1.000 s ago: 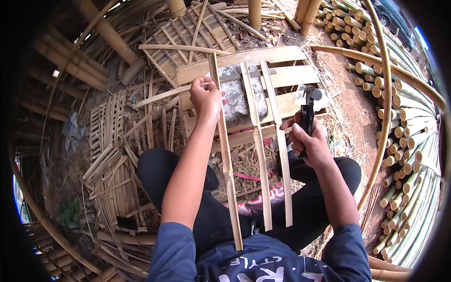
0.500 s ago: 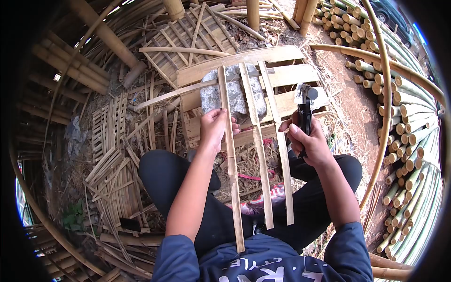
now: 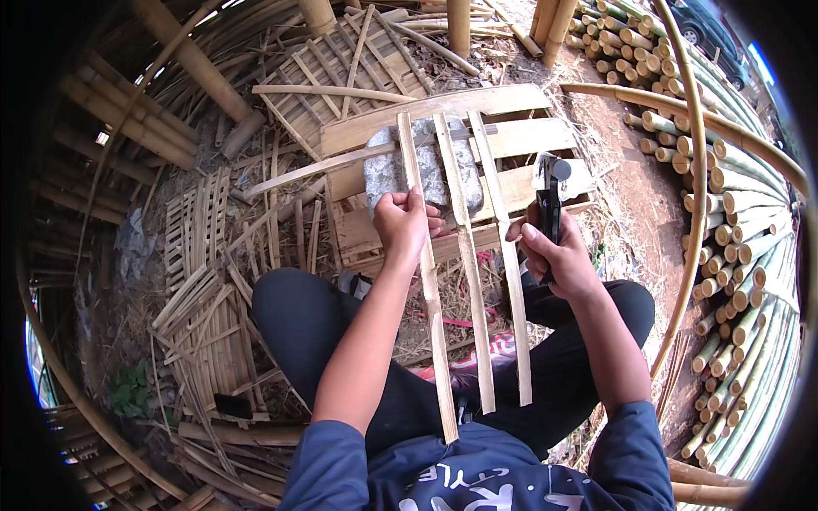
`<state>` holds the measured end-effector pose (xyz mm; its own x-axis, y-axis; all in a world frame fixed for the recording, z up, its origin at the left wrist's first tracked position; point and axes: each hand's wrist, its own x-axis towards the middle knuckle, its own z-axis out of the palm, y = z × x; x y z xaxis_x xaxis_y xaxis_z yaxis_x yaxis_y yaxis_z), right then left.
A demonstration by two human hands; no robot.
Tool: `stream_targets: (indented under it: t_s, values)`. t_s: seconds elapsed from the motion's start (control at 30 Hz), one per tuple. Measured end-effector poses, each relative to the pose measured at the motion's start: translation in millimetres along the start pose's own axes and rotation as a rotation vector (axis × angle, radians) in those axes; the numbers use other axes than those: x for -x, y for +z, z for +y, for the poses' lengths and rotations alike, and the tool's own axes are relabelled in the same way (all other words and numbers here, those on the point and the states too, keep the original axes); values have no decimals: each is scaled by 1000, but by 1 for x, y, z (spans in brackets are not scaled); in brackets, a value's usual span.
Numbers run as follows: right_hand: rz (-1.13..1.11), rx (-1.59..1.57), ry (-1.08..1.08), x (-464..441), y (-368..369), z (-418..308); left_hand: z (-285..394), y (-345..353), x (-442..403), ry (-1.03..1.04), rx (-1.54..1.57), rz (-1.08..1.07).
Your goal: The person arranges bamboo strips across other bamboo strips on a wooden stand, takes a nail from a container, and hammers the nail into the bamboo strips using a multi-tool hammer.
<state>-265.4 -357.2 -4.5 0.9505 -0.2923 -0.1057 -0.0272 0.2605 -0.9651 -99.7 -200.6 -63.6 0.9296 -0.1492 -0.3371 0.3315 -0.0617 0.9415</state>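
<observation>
My left hand is closed around the leftmost bamboo strip, thumb along its top. This strip runs from a rough grey stone block toward my lap. Two more strips, a middle strip and a right strip, lie roughly parallel to it. Their far ends rest over a crosswise bamboo strip on the stone. In my right hand is a hammer with a black handle, its round face pointing up. The right hand's fingertips are beside the right strip; whether they touch it I cannot tell.
The stone sits on a low slatted wooden platform. Cut bamboo poles are stacked at the right. Woven bamboo panels and loose strips cover the ground at the left, with a dark flat object among them. A curved bamboo pole stands near.
My left hand has moved slightly to the right, and the near end of the leftmost strip has swung right, closer to the middle strip. My right hand with the hammer is nearly still.
</observation>
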Motion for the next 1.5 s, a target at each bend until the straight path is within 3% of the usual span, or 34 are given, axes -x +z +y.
stream_targets:
  t_s: [1.5]
  values:
    - [-9,49,89,-5,0,15,-20,-10,-4,97,78,-93]
